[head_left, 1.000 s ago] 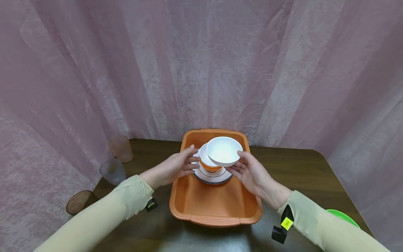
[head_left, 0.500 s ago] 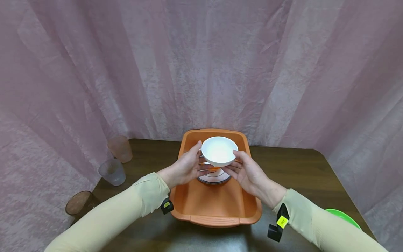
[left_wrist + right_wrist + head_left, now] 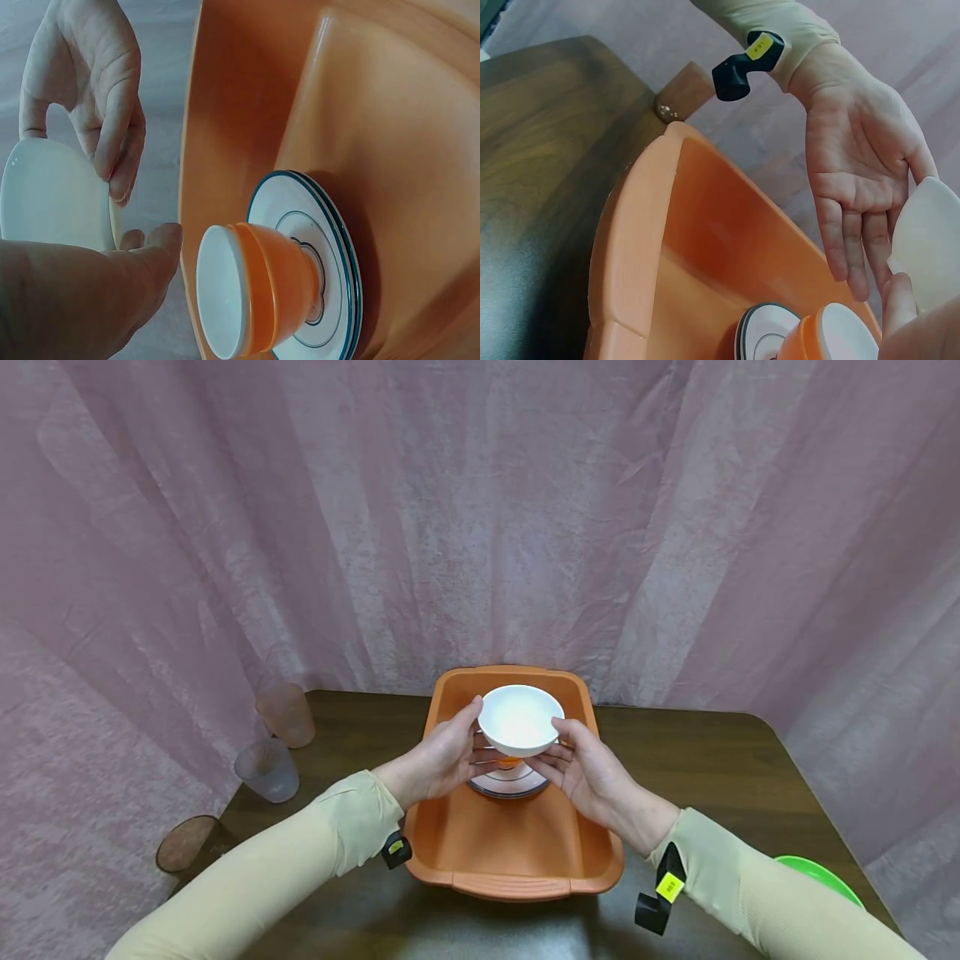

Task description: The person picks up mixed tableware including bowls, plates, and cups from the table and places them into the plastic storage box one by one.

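White and smooth, a bowl (image 3: 521,718) is held above the far half of an orange basin (image 3: 517,843), apart from the nested orange-sided bowls (image 3: 281,281) below, which stand on stacked plates (image 3: 279,196) inside it. Left hand (image 3: 442,758) and right hand (image 3: 596,777) grip it from opposite sides, thumbs at the rim and fingers reaching underneath, presumably to keep it level. Both forearms angle inward from the near corners, palms facing each other. On the worktop (image 3: 690,777), three tumblers (image 3: 267,771) stand left; a green rim (image 3: 821,877) shows right.
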`<state>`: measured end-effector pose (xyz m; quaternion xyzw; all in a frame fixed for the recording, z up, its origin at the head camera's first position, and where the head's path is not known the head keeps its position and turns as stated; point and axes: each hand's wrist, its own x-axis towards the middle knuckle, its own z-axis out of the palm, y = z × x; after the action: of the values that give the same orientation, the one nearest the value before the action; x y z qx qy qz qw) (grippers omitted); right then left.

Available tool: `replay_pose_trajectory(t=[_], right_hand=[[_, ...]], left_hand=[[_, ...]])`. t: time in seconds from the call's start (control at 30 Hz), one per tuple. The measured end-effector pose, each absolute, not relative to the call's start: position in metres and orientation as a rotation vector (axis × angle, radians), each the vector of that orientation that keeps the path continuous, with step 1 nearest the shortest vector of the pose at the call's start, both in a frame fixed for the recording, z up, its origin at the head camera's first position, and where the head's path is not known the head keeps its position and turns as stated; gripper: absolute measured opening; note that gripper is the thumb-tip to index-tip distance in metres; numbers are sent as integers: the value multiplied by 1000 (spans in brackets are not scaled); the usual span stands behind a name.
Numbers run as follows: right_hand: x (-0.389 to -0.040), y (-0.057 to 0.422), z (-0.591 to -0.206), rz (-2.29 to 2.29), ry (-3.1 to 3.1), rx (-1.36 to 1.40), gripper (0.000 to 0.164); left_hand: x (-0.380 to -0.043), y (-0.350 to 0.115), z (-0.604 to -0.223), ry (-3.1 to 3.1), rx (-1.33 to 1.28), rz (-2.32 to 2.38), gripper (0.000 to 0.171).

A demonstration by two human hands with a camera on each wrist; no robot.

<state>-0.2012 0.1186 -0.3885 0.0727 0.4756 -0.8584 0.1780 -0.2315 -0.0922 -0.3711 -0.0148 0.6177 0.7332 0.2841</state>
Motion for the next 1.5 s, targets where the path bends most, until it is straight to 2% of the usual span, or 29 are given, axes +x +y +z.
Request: replay_pose_trajectory(t=[0.8,0.9,1.2,1.5], right_hand=[[-186,141,-386,-2315,1626,124,57],[-182,149,-382,-2253,1759,84,61],[-173,181,-370,-1717,2464,-351,69],[-161,192,-358,-772,3102,-961,85]], left_hand=[[-234,-95,-371,1588,-148,1999,61],[-235,-97,-371,1519,-159,2041,60],[-239,-102,-370,1505,-169,2081,58],[-246,-105,-368,1514,-213,2101,59]])
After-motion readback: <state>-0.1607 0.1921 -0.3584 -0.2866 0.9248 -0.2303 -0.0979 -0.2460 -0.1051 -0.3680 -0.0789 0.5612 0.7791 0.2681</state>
